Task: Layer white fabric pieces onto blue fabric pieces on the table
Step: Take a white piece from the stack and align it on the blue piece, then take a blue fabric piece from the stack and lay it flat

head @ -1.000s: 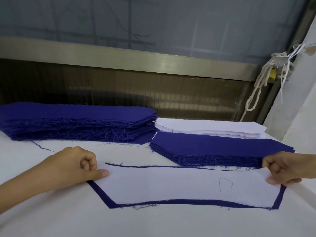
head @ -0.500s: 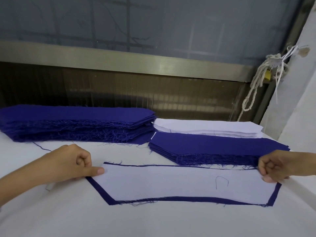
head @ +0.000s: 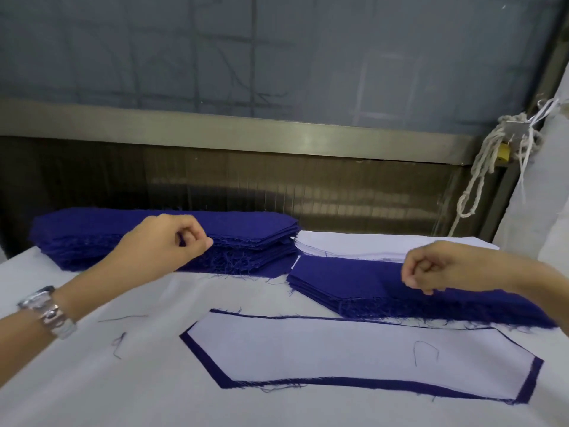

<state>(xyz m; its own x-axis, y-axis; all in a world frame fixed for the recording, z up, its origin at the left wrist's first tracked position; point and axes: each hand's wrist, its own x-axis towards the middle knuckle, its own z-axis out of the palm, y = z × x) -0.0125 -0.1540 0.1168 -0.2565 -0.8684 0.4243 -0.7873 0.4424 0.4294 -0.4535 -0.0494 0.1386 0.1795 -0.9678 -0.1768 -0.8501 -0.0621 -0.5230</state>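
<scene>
A white fabric piece (head: 308, 352) lies flat on a slightly larger blue piece (head: 204, 357), whose edge shows as a dark border all round. Both hands have lifted off this pair. My left hand (head: 166, 241) hovers with curled fingers in front of the tall blue stack (head: 246, 226) at the back left, thumb near its frayed edge. My right hand (head: 431, 268) is curled over the lower blue stack (head: 348, 278) at the right, with nothing visibly held. Behind that stack lies a stack of white pieces (head: 369, 245).
The white table cover (head: 123, 389) carries loose dark threads (head: 118, 343) left of the layered pair. A metal rail and dark panel (head: 277, 186) close the back. A knotted rope (head: 480, 177) hangs at the right beside a white wall. A watch is on my left wrist.
Both hands have let go of the layered pair's ends and risen toward the stacks at the back. The white piece stays flat on the blue one.
</scene>
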